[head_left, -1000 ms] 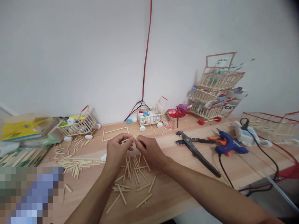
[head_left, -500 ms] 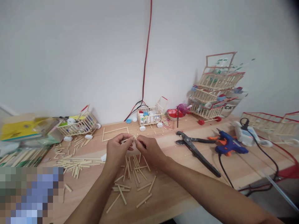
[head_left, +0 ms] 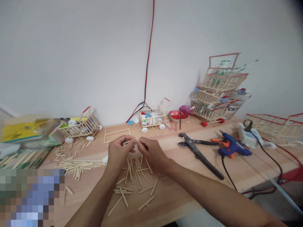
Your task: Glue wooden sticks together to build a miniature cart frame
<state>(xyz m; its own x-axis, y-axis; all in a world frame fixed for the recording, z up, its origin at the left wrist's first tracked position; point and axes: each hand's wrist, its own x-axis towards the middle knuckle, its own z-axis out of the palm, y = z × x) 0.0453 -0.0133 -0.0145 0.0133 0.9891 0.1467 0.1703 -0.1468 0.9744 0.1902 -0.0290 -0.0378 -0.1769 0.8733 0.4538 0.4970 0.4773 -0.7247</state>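
Observation:
Above the middle of the wooden table, my left hand is closed, pinching a short wooden stick between thumb and fingers. My right hand meets it fingertip to fingertip, also pinched, at the end of a thin stick piece; the fingers hide most of what is held. Below both hands lie several loose cut sticks. Just beyond my left hand, a flat rectangular stick frame rests on the table.
To the right lie black-handled pliers and a blue glue gun with its cord, beside a white power strip. Small stick carts stand along the wall, some stacked at right. A stick pile lies left.

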